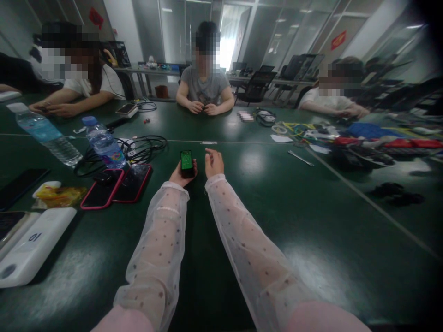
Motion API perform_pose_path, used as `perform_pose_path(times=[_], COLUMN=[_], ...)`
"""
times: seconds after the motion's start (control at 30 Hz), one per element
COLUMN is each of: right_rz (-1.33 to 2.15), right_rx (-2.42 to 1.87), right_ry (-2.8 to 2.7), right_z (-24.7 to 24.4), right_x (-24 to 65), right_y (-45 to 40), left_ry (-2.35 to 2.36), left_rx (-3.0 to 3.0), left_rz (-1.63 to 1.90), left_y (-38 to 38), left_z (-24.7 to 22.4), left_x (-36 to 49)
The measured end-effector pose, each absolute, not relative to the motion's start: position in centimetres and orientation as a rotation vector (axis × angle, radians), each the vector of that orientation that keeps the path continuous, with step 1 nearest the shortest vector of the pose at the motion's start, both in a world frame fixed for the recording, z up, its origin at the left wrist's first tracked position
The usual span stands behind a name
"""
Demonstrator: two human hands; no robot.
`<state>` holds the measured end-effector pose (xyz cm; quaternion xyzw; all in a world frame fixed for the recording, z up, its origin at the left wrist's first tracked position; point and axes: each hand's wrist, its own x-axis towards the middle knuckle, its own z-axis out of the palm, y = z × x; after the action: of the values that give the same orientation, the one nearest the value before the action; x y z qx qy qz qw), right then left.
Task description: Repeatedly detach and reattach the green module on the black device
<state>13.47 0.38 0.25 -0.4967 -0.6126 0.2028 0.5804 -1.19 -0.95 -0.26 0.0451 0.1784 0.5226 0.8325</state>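
Note:
In my left hand (179,174) is a small black device (187,162) with a lit green face that bears pale markings too small to read. My fingers wrap round its sides and it stands slightly above the dark green table (238,216). Just to its right, apart from the device, my right hand (215,163) has its thumb raised and its fingers loosely bent, with nothing visible in it. Both forearms wear sheer white dotted sleeves.
At the left are two red-edged phones (133,183), a water bottle (105,145), a taller bottle (46,133), black cables (148,146) and a white power bank (38,244). A wrench (300,158) lies right, before a heap of cables (311,131). Several people sit across.

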Motion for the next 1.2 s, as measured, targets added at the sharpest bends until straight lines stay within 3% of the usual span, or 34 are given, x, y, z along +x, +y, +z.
perform_pose_path(times=[0.2, 0.37, 0.53, 1.2], right_rz=[1.153, 1.708, 1.737, 1.711], right_rx=[-1.053, -0.701, -0.531, -0.601], right_ry=[-0.912, -0.357, -0.146, -0.188], right_z=[-0.9, -1.9, -2.4, -1.8], right_x=[13.5, 16.0, 17.7, 17.1], right_y=[1.3, 0.9, 0.8, 0.6], left_ry=[0.430, 0.479, 0.463, 0.873], left_rx=[0.106, 0.135, 0.123, 0.349], left_rz=[1.103, 1.110, 1.113, 1.124], left_y=[-0.7, -0.6, -0.4, -0.4], left_z=[-0.3, -0.3, -0.5, 0.5], left_x=[-1.0, -0.9, -1.1, -0.3])
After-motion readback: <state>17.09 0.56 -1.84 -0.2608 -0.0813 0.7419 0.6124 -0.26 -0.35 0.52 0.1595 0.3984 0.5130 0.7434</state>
